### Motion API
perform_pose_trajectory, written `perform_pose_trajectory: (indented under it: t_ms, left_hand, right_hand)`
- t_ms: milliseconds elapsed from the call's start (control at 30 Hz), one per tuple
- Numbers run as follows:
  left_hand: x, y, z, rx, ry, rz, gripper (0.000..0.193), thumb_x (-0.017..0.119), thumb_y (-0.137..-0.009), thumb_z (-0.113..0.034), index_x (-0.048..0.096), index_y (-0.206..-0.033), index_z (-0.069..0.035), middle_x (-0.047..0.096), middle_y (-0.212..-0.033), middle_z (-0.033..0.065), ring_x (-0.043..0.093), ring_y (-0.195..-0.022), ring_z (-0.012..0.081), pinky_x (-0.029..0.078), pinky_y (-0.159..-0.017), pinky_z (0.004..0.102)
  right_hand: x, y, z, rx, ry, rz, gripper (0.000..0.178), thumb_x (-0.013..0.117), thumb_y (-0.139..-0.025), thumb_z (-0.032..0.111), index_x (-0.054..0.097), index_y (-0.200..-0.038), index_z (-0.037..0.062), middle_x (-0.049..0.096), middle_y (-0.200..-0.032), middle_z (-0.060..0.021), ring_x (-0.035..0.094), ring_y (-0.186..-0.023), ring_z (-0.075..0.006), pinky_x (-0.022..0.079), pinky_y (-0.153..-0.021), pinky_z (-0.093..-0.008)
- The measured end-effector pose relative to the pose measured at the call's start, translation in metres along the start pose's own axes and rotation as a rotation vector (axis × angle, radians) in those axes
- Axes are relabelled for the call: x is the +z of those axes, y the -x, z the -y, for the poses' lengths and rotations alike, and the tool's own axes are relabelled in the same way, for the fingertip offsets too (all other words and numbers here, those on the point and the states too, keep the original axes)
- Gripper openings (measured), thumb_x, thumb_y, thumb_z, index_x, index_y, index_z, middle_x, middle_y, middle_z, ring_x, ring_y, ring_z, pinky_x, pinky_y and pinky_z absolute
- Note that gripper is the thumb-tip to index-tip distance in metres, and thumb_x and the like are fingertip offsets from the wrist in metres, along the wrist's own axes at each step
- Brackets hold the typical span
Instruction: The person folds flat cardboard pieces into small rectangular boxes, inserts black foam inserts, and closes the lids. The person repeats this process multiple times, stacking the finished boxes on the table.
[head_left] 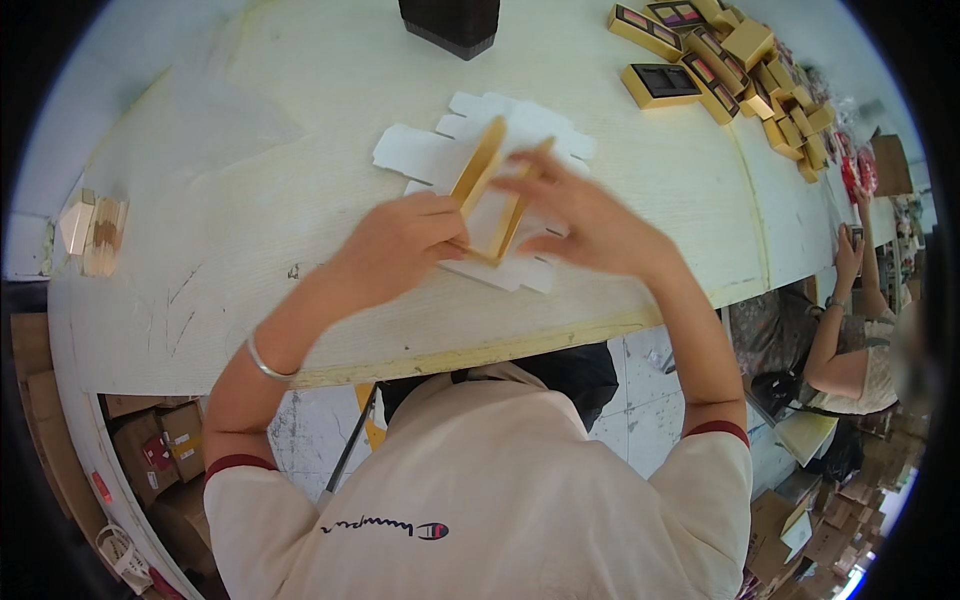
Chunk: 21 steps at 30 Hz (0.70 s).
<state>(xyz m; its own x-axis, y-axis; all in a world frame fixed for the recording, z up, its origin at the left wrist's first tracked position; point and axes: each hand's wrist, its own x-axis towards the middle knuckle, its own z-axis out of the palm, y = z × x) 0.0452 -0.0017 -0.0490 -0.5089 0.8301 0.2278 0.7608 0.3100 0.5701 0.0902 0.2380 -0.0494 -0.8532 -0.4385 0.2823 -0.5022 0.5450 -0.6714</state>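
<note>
A gold folded-card box (478,170), its walls standing up, is tilted over a stack of flat white card blanks (410,150) in the middle of the table. My left hand (400,240) is closed on the near left corner of the box, fingers and thumb pinching its edge. Motion smears my right hand (590,220). Its fingers are apart and reach over the right wall of the box, with the thumb held away below. Whether those fingertips touch the wall I cannot tell.
A black stack of trays (452,25) stands at the far edge. Gold boxes (662,85), some with coloured palettes, pile up far right. Gold card pieces (95,230) sit at the left. At right, another person's hand (848,255) holds a small dark item. Cartons (160,450) fill the shelf below.
</note>
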Motion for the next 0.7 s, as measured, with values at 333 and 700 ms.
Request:
perform_pose_trajectory:
  t_ms: [333, 700]
  left_hand:
    - [-0.008, -0.009, -0.032, 0.067, -0.380, -0.125, 0.051, 0.075, -0.068, -0.012, 0.060, -0.117, -0.012, 0.050, -0.132, 0.0080, 0.059, -0.090, 0.0242, 0.048, -0.080, 0.0359]
    - [0.002, -0.004, 0.001, 0.097, -0.050, 0.102, 0.027, 0.077, -0.067, -0.016, 0.059, -0.085, -0.006, 0.060, -0.102, 0.0054, 0.056, -0.091, 0.0255, 0.047, -0.076, 0.0350]
  right_hand:
    - [0.007, 0.012, 0.025, 0.150, 0.375, 0.047, 0.014, 0.070, -0.075, 0.018, 0.064, -0.081, 0.0062, 0.059, -0.069, -0.0066, 0.059, -0.080, -0.0252, 0.045, -0.067, -0.0381]
    - [0.000, 0.024, 0.000, -0.188, 0.250, 0.111, 0.031, 0.069, -0.072, -0.001, 0.064, -0.101, 0.0061, 0.057, -0.096, -0.0099, 0.054, -0.084, -0.0269, 0.044, -0.076, -0.0365]
